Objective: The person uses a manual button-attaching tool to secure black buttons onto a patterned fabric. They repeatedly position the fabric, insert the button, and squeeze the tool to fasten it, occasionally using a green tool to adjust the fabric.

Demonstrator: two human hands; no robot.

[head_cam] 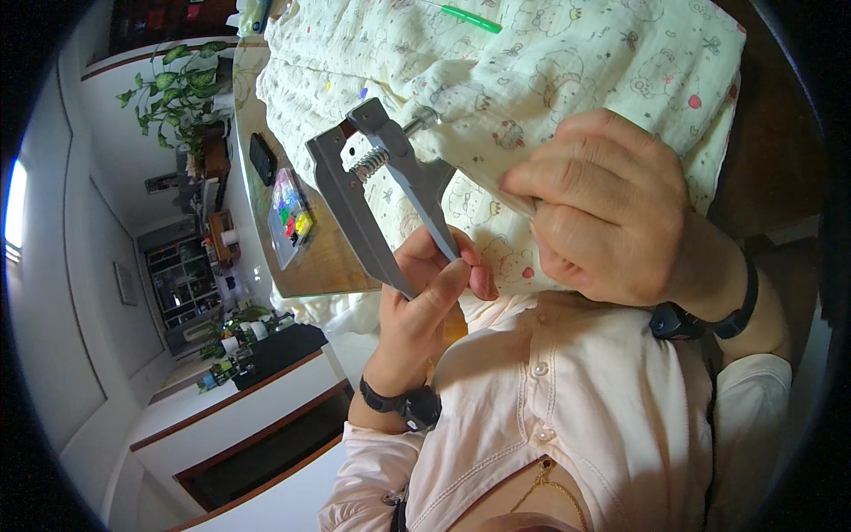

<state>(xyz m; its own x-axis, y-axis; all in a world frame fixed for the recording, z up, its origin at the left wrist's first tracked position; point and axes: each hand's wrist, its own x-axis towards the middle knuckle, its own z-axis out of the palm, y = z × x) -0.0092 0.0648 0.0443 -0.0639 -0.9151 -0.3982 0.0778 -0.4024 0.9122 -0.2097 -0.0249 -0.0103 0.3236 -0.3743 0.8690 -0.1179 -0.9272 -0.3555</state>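
Note:
My left hand (429, 292) grips the handles of grey metal snap-fastener pliers (362, 216). A coil spring (369, 164) sits between the pliers' arms, and a silver rod (422, 121) juts from the head toward the cloth. The jaws stand apart. In my right hand (608, 206) the edge of a cream muslin cloth (572, 80) with printed cartoon animals is pinched and lifted, to the right of the pliers. Whether the cloth touches the jaws I cannot tell. Farther off on the cloth lies a green-handled tool (472, 18), its tip cut off by the view.
Left of the cloth, a clear plastic case (289, 219) of coloured small pieces and a black phone-like object (263, 159) rest on the wooden table (319, 272). A small purple piece (364, 93) shows near the pliers' head. Potted plants (176, 90) stand beyond.

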